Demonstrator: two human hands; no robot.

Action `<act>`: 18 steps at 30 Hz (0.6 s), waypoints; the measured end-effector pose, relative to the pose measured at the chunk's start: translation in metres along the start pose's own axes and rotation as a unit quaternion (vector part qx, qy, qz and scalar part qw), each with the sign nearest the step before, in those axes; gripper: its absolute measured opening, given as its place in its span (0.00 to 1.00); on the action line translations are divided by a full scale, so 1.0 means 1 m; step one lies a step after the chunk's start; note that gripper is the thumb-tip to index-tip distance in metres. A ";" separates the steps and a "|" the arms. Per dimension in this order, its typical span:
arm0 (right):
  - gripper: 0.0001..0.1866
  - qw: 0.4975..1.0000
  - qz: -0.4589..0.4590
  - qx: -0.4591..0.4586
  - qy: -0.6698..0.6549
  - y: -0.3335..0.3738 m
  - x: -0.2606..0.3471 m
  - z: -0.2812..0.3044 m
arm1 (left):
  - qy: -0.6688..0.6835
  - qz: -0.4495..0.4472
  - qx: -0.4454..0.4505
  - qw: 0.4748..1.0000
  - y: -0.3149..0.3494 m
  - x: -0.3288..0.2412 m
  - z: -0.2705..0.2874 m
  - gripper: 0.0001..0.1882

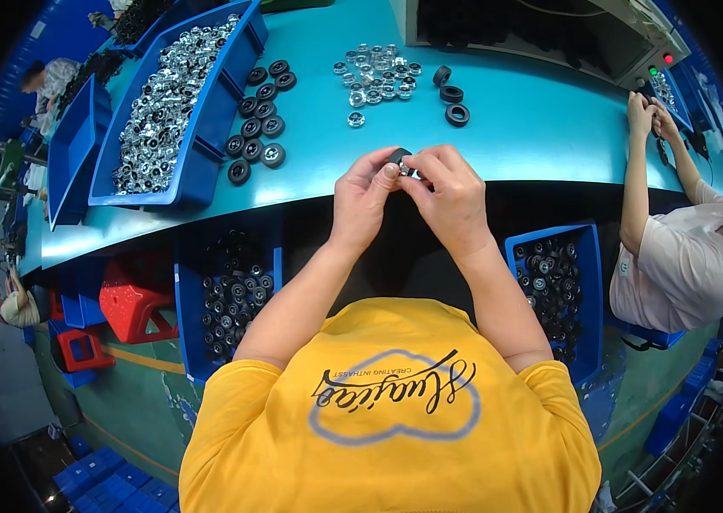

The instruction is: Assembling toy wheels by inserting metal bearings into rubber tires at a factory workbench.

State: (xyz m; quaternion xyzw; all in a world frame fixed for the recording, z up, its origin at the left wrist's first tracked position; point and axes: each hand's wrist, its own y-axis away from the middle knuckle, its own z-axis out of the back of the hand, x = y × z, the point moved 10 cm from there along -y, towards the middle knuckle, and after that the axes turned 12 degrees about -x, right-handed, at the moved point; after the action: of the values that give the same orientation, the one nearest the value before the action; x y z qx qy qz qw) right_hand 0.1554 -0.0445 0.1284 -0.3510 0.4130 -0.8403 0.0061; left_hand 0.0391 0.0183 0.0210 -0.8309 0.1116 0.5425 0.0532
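My left hand and my right hand meet over the near edge of the bench. The left fingers are closed round a small black rubber tyre. My right fingers pinch a shiny clear-silver wheel hub against the tyre; how far it sits inside is hidden by the fingertips. Beyond my hands lies a group of loose shiny hubs, with a single hub nearer me. Three loose black tyres, the nearest a ring, lie to their right. Several wheels with tyres are gathered at the left.
A blue bin heaped with hubs stands on the left of the turquoise bench. Bins of wheels, a left one and a right one, flank me below it. A co-worker sits at right, near a machine housing.
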 end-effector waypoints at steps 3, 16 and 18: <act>0.13 1.000 -0.014 0.010 0.010 0.006 -0.006 -0.006 | 0.026 0.027 0.001 0.999 0.008 0.002 -0.008 0.21; 0.19 0.907 -0.301 0.055 -0.290 0.024 -0.059 -0.019 | 0.007 -0.012 0.034 0.999 0.009 -0.011 -0.014 0.27; 0.18 0.909 -0.297 0.056 -0.286 0.026 -0.064 -0.020 | -0.004 -0.038 0.030 0.999 0.010 -0.017 -0.016 0.27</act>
State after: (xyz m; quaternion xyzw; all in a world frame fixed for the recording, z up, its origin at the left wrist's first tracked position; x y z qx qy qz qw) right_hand 0.1844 -0.0284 0.0640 -0.6818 0.2226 -0.6887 -0.1062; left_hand 0.0442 0.0075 0.0428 -0.8304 0.0962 0.5398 0.0991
